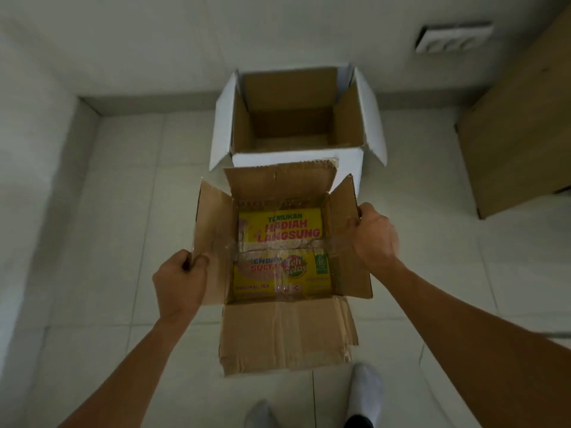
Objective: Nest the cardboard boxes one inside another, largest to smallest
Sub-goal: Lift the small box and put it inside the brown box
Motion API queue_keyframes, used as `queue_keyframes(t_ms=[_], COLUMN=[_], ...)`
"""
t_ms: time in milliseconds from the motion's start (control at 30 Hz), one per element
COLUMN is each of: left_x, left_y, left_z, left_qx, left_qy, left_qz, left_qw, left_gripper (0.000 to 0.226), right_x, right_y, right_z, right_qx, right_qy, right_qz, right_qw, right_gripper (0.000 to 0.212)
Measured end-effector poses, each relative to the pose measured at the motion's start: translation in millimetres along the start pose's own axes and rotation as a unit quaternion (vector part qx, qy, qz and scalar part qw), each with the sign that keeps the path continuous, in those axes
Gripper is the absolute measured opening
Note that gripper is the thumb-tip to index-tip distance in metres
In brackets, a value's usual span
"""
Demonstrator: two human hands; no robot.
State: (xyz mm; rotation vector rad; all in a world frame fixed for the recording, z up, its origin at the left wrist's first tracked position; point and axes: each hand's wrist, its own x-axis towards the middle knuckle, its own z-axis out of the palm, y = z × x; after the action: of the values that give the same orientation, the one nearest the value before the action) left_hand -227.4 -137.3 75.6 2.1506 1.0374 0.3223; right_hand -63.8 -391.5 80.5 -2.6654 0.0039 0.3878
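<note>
A brown cardboard box (287, 332) hangs in the air in front of me with all its flaps spread. Its yellow printed bottom (281, 254) shows inside. My left hand (179, 282) pinches the edge of its left flap. My right hand (374, 233) grips the edge of its right flap. Just beyond it, a larger white cardboard box (296, 157) stands open on the floor against the wall, its brown inside holding nothing that I can see.
Pale floor tiles (123, 211) spread on both sides. A wooden cabinet (522, 134) stands at the right. The white wall carries a switch plate (451, 38). My two socked feet (364, 393) show at the bottom.
</note>
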Motion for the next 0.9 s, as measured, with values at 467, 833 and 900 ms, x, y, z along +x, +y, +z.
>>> queue_keyframes(t_ms=[467,833,900], left_x=[149,294,307], left_y=[200,180,169], left_z=[3,109,125], left_qx=[-0.055,-0.049,-0.039], left_qy=[0.081,0.043,0.033], left_qz=[0.168,0.126,0.115], left_qw=[0.981,0.990,0.992], left_gripper=[0.043,0.038,0.037], right_x=[157,296,312], right_y=[-81,-110,-112], right_z=[-157,-87,-72], right_qx=[0.119,0.122,0.122], right_qy=[0.127,0.124,0.122], right_qz=[-0.046,-0.037,-0.041], right_qw=[0.984,0.984,0.984], right_gripper=[0.023,0.022,0.022])
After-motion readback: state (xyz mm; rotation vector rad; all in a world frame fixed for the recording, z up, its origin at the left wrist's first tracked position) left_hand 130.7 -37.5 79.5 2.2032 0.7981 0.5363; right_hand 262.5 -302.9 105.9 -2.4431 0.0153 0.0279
